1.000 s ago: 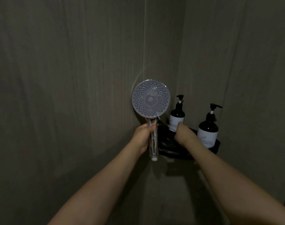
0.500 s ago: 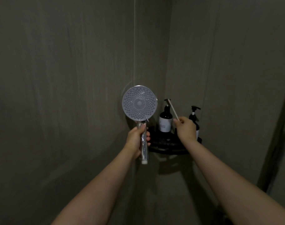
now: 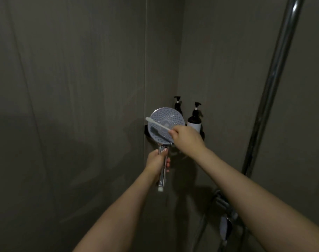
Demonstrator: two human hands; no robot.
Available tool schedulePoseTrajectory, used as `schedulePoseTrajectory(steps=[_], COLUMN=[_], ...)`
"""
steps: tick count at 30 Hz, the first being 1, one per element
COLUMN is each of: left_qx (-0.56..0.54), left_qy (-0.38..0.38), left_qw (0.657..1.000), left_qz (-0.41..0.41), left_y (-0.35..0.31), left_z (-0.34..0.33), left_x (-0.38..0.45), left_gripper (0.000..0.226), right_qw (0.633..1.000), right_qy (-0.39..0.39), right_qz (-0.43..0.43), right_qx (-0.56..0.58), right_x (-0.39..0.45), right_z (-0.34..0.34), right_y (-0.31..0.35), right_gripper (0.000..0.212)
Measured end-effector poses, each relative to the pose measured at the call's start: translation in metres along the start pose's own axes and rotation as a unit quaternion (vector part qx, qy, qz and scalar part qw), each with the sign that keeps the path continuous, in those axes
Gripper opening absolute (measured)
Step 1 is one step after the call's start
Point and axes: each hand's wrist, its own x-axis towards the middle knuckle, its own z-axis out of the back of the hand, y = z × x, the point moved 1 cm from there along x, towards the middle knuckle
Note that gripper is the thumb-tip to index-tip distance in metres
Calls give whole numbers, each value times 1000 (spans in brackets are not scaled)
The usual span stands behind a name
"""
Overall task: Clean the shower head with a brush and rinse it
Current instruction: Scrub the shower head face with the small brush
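Fingers (image 3: 171, 132) of the right hand (image 3: 187, 138) pinched the thin brush (image 3: 157, 124) across the shower head (image 3: 166, 124), left hand (image 3: 157, 162) wrapped its handle; hard scrubbing could bend the brush.

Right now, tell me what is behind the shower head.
Behind the shower head stand two pump bottles: one shows only its pump top, the other is mostly visible. The black corner shelf is largely covered.

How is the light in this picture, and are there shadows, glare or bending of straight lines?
Head view: dim overall; the shower head face is the brightest thing, with the brush casting a dark shadow across it; a glare streak runs along the chrome pipe, which leans from wide-angle distortion; soft arm shadows fall on the left wall.
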Motion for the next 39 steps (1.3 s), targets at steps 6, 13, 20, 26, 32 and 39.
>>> schedulePoseTrajectory(steps=[6,13,20,26,32,39], left_qx=[23,11,24,16,27,1], left_qy=[-4,-2,5,18,21,15], left_qw=[1000,1000,1000,1000,999,1000], left_qz=[-6,-10,-4,-6,-4,5], left_y=[-7,-19,-23,-25,-27,-27], left_z=[-7,-1,19,26,36,44], left_x=[-25,-30,-30,-31,-41,-47], left_gripper=[24,25,25,24,25,23], right_qw=[990,993,979,987,972,990], right_qy=[-5,-64,-92,26,-113,88], right_qz=[-115,0,-178,-1,-202,-50], right_qx=[-78,-101,-23,-160,-36,-98], right_x=[-16,-20,-4,-27,-12,-41], right_z=[23,21,46,12,46,15], right_y=[-8,28,11,49,33,74], right_gripper=[27,27,33,27,36,28])
